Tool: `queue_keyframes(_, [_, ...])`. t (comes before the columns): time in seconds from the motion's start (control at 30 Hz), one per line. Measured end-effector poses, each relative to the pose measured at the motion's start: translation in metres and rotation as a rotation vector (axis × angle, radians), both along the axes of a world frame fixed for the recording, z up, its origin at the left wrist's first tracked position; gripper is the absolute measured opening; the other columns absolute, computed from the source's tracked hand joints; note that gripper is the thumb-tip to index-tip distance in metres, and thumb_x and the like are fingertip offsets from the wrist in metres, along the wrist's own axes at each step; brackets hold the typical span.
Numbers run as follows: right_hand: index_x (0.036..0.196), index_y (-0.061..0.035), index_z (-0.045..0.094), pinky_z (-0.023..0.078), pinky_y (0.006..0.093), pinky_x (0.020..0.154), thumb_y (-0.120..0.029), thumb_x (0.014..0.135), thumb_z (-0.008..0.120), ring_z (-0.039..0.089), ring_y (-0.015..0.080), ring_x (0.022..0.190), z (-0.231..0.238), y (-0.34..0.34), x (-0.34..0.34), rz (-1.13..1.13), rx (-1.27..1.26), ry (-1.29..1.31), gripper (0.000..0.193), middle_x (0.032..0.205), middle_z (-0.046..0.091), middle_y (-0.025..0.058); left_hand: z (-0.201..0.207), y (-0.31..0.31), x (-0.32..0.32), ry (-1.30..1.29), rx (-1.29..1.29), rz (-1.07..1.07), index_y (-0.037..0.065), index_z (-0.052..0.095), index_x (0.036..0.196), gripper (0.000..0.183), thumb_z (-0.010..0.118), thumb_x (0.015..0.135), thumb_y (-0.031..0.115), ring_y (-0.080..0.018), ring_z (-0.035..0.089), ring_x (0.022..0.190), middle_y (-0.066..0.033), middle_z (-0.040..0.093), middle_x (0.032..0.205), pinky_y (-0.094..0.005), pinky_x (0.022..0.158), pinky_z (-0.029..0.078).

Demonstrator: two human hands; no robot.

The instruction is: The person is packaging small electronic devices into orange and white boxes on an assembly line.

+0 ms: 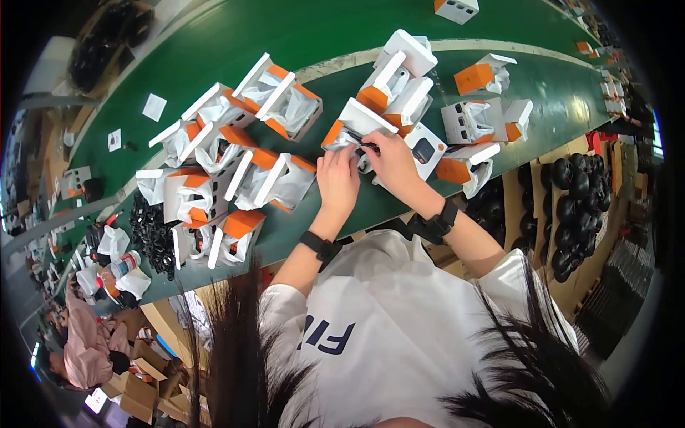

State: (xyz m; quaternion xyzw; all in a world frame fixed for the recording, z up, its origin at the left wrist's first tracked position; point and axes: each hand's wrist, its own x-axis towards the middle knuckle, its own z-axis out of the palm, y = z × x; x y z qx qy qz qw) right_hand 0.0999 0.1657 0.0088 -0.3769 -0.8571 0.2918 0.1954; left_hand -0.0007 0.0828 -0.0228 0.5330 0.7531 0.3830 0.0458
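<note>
Pinched at the fingertips of the right hand [394, 162]: one small dark piece [369, 148], too covered to show its long axis. Bent in close from the left: the left hand [338, 176]; cannot tell whether closed on anything. Just beyond the fingertips, nearer the left hand: one open box [332, 133], orange-sided, with white lid [367, 115] raised and slanting from far left to near right. Just right of the grip, beside the right hand: one white box [424, 151] with a dark device pictured on its face. Behind the grip: two dark wristbands [321, 247], one per wrist. Beyond and slightly right: at least three white-and-orange boxes [391, 71], bunched together. Farther right: four more. Left of the grip: about eleven open boxes [265, 158], overlapping too much to count exactly. Past these, farther left: one heap of black cords [153, 235], uncountable, and two small paper squares [153, 107]. Farthest beyond, rightward: one lone box [455, 10].
</note>
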Motion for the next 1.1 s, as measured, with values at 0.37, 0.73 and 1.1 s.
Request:
queue_keyframes(0.37, [0.075, -0.0067, 0.065, 0.047, 0.0373, 0.064, -0.009, 0.063, 0.067, 0.059, 0.0282, 0.073, -0.005, 0.019, -0.012, 0.107, 0.058, -0.116, 0.013, 0.077, 0.057, 0.0088, -0.008, 0.011, -0.003, -0.118, -0.107, 0.119, 0.006, 0.06, 0.087, 0.019, 0.061, 0.068, 0.003, -0.0298, 0.057, 0.073, -0.0101, 0.06, 0.082, -0.0387, 0.062, 0.044])
queue_keyframes(0.73, [0.117, -0.0008, 0.044, 0.04, 0.0356, 0.088, -0.007, 0.075, 0.062, 0.049, 0.0349, 0.098, 0.02, 0.0, 0.006, 0.101, -0.062, 0.188, 0.046, 0.106, 0.047, 0.017, 0.004, 0.005, -0.019, 0.215, -0.265, -0.051, 0.008, 0.062, 0.087, 0.014, 0.055, 0.075, 0.01, -0.0241, 0.058, 0.074, -0.007, 0.056, 0.081, -0.0359, 0.06, 0.045])
queue_keyframes(1.1, [0.095, -0.0013, 0.058, 0.044, 0.0365, 0.084, -0.003, 0.071, 0.065, 0.05, 0.031, 0.098, -0.034, -0.03, 0.012, -0.056, 0.101, 0.245, 0.025, 0.112, 0.057, 0.012, 0.042, 0.006, -0.023, -0.011, 0.044, -0.062, 0.001, 0.058, 0.095, 0.018, 0.056, 0.077, 0.0, -0.0308, 0.056, 0.09, -0.0123, 0.059, 0.093, -0.0359, 0.075, 0.045])
